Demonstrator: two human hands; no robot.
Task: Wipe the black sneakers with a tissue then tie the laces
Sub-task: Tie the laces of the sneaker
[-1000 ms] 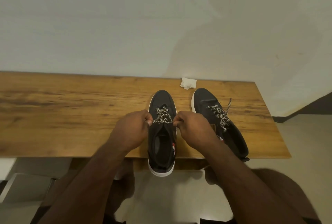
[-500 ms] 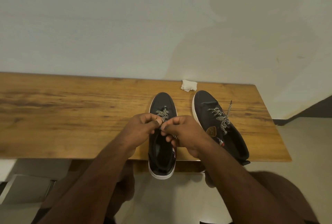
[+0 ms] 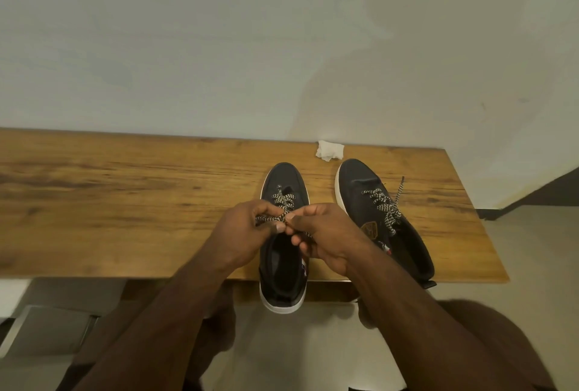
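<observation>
Both the left hand and right hand pinch the left sneaker's limp, slippery-looking laces just behind the eyelets, best gripped close to the crossing.

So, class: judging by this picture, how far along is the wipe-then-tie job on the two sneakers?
Wiping looks finished: the crumpled tissue lies set aside by the wall. In hand: the left hand and right hand pinch the laces over the left sneaker, no bow visible yet. Left: the right sneaker, whose lace end lies loose on the table.
</observation>
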